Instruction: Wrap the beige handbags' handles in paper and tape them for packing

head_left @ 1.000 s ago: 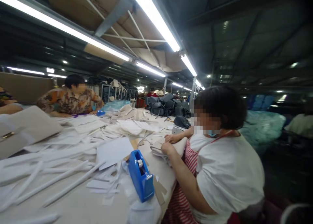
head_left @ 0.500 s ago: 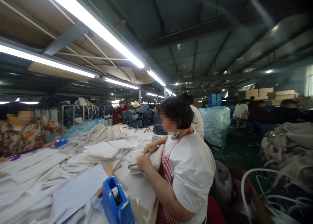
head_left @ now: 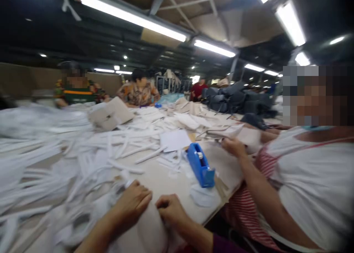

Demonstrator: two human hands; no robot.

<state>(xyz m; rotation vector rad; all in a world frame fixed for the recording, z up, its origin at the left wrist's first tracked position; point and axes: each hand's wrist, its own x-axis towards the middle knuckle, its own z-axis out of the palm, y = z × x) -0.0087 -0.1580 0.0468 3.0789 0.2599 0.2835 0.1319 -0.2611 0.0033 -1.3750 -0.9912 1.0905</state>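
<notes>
An off-white, rounded fabric piece (head_left: 151, 227) lies at the near edge of the table, close to my body. My left hand (head_left: 135, 200) rests on its upper left side with the fingers curled over the material. On the right side, my right hand (head_left: 170, 208) has its thumb and fingers closed on the same piece. The picture is blurred, so the exact grip is hard to see. Beyond my right hand, a blue tape dispenser (head_left: 199, 166) stands on the table.
White strips (head_left: 110, 160) and a white sheet (head_left: 175, 139) cover much of the table. Close on my right, a co-worker in a white shirt (head_left: 318, 186) handles pale fabric. Other people sit across. A beige bag (head_left: 110, 114) and dark bags (head_left: 238, 100) lie farther back.
My view has swung left and down. My two hands and the off-white fabric piece have come into the picture. The co-worker now appears at the right edge.
</notes>
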